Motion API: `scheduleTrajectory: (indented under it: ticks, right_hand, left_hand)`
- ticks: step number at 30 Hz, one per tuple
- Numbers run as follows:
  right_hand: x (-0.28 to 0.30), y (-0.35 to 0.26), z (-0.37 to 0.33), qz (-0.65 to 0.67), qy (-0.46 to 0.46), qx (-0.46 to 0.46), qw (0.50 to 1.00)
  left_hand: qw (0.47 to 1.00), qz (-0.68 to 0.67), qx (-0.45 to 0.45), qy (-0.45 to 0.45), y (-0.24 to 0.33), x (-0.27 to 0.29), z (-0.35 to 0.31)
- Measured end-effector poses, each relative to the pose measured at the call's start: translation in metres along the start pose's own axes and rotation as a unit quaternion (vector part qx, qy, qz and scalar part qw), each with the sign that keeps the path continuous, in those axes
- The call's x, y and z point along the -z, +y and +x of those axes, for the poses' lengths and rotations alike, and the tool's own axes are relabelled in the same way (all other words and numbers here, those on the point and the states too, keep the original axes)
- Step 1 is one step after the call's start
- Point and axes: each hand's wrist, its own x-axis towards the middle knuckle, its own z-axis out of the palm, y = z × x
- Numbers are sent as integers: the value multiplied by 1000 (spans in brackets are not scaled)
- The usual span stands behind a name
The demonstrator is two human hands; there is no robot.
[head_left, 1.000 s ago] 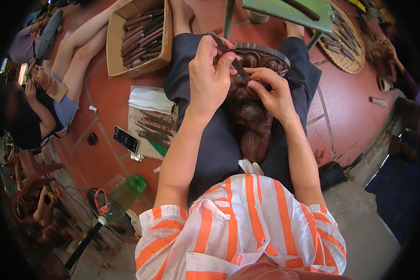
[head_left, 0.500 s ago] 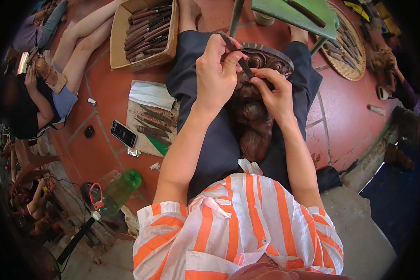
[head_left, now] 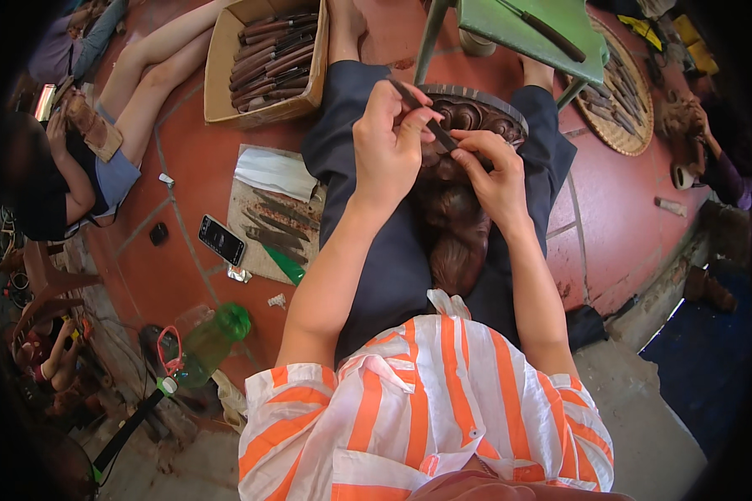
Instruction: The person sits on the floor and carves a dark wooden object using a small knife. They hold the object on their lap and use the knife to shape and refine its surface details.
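Observation:
My left hand (head_left: 388, 146) pinches the upper end of a dark, narrow flat strip (head_left: 440, 134) between thumb and fingers. Its lower end is gripped by the thumb and fingertips of my right hand (head_left: 495, 171). Whether this strip is a blade or stiff abrasive cannot be made out. Both hands hold it above a dark brown carved wooden piece (head_left: 461, 219), which lies between my legs with its rounded, ridged end away from me. On a mat (head_left: 246, 200) to the left are several similar dark strips (head_left: 282, 219).
A cardboard box (head_left: 217, 79) full of wooden-handled tools stands at the far left. Far right are a green stool (head_left: 551, 42) and a round woven tray (head_left: 639, 138) of tools. A phone (head_left: 222, 240) and green bottle (head_left: 209, 342) lie left. Other people sit at both sides.
The whole view has shifted slightly. Both hands keep their pinch on the strip, which has barely moved over the carving.

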Motion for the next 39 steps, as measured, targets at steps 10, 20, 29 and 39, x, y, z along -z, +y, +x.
scheduleTrajectory:
  ticks: [10, 20, 29, 39]
  right_hand:
    - [-5, -4, -4, -64, 10, 7, 998]
    - [-8, -8, -7, -107, 30, 28, 993]
    - [-4, -9, -8, -106, 32, 63, 992]
    - [22, 1, -25, 253, 96, -55, 961]
  left_hand:
    - [1000, -6, -1, 1, -8, 3, 0]
    - [1000, -26, -6, -1, -15, 9, -2]
    - [999, -20, -14, -31, -11, 12, -7]
    - [997, -35, -69, -30, 23, 2, -1]
